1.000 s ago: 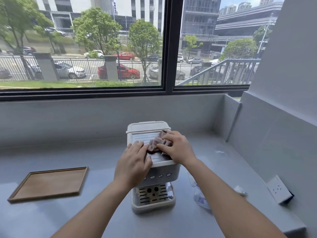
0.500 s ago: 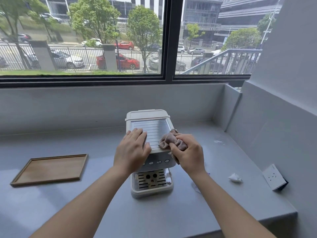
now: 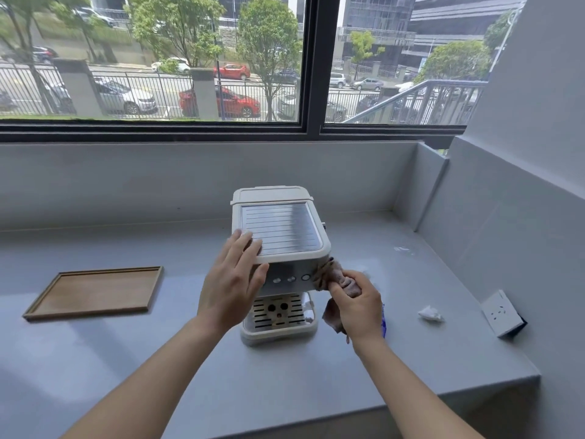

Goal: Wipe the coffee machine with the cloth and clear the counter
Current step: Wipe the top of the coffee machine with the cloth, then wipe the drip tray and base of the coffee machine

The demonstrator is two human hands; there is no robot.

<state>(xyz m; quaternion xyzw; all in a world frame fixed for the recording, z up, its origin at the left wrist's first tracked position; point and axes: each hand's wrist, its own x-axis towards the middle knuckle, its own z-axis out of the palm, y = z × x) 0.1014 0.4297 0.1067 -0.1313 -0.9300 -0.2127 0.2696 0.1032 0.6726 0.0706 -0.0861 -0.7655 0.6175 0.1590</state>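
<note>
On counter | right hand presses cloth, apparently against coffee machine

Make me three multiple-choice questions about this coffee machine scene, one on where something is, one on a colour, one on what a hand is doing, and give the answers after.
1. Where does the wooden tray lie?
A. On the counter, left of the coffee machine
B. On top of the coffee machine
C. Against the right wall

2. What colour is the coffee machine?
A. Black
B. Cream white
C. Red

3. What is the right hand doing?
A. Resting flat on the counter
B. Lifting the tray
C. Gripping the cloth against the machine's front right corner

Answers:
1 A, the tray sits flat on the grey counter, apart from the machine.
2 B, its body and lid are pale cream.
3 C, the fingers close around the bunched brownish cloth, while the left hand steadies the machine's top edge.
</note>
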